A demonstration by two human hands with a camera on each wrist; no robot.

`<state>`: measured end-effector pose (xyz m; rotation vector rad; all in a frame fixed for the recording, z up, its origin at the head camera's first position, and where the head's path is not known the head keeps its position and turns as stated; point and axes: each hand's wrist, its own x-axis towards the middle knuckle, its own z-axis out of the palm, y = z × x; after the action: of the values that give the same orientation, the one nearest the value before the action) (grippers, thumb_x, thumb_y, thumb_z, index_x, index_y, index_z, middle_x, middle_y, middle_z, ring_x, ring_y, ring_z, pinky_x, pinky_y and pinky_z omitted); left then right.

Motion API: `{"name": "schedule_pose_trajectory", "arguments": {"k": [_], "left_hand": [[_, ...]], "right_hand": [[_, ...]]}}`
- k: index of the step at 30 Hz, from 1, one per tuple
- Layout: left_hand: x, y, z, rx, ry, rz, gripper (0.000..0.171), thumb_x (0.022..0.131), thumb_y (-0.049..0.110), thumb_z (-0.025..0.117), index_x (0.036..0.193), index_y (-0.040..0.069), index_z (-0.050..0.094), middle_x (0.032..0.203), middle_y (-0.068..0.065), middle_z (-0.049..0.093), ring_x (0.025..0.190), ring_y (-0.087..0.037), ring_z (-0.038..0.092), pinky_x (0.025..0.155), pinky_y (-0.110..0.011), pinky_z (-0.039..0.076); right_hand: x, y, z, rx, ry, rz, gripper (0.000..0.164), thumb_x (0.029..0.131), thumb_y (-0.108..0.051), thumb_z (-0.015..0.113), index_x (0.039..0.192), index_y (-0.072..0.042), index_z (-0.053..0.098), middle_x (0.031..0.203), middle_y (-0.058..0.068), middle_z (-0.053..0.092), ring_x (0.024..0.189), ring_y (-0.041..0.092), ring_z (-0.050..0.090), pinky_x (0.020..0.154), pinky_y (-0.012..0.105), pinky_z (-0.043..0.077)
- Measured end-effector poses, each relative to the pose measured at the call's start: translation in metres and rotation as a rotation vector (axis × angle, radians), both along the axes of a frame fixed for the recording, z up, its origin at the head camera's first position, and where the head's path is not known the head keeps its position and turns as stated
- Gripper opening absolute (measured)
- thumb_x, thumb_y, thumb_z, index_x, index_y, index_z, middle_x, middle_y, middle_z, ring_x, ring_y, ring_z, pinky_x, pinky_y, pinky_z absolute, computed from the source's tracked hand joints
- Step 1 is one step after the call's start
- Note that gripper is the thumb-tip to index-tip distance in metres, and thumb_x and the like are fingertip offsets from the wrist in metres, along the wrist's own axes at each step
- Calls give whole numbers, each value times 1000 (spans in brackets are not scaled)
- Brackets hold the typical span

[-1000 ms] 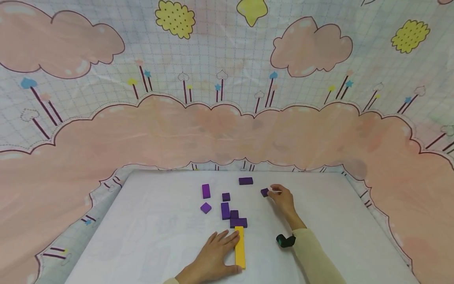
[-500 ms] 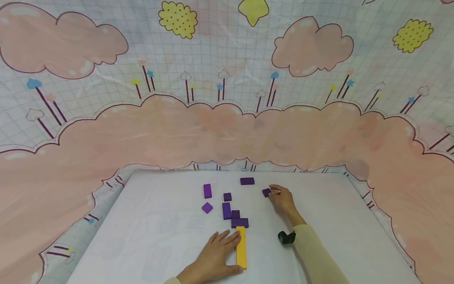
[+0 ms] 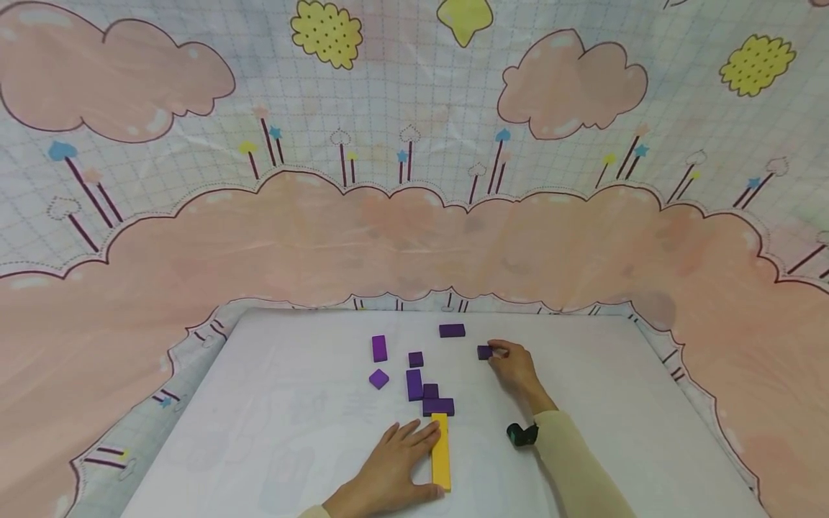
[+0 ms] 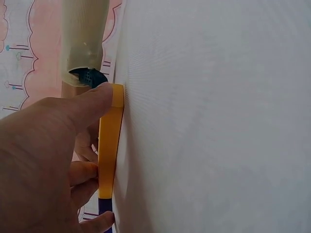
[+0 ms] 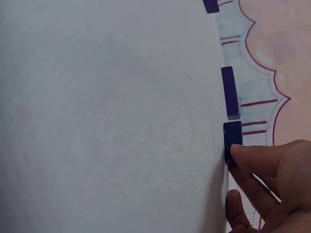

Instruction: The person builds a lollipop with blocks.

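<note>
In the head view my left hand (image 3: 396, 471) lies over a long yellow block (image 3: 441, 460), holding it with the thumb at its near end and the fingers toward its far end. A purple rectangular block (image 3: 438, 407) lies crosswise at the yellow block's far end. Behind it sit a small dark purple block (image 3: 430, 391) and an upright-lying purple rectangular block (image 3: 414, 385). Farther right, my right hand (image 3: 516, 367) pinches a small dark purple block (image 5: 233, 138) between thumb and fingers at the white tabletop. Some fingers of both hands are partly hidden in the wrist views.
Loose purple blocks lie nearby: a dark rectangular one (image 3: 452, 330) at the back, a small one (image 3: 416, 359), a brighter rectangular one (image 3: 378, 348) and a diamond-turned one (image 3: 378, 379). A dark wrist device (image 3: 522, 434) sits at the right sleeve. Printed cloth (image 3: 388, 244) rises behind the white table (image 3: 272, 410).
The small block in my right hand has turned from slanted to nearly square, and the right fingers have shifted slightly with it. My left hand stays on the yellow block.
</note>
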<state>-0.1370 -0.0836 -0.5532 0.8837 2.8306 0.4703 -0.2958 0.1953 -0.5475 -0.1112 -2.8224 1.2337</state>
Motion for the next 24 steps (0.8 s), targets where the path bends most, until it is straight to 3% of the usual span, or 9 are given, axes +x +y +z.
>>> {"name": "schedule_pose_trajectory", "arguments": {"k": [13,24], "left_hand": [[1,0,2,25,-21,-1,85,82,72,58,151,26,40,159,10,34,146,-29,34,118,-61,23],[1,1,1,7,-10,0,85,82,73,57,151,27,40,159,11,34,146,-28,34,118,-61,24]], "right_hand": [[3,0,0,-36,5,0,36,86,-11,70,122,-9,69,118,16,66,102,30,57,87,44,48],[8,1,2,-74,23,5,36,85,-12,72,120,-10,69,110,13,68,90,23,55,72,27,42]]}}
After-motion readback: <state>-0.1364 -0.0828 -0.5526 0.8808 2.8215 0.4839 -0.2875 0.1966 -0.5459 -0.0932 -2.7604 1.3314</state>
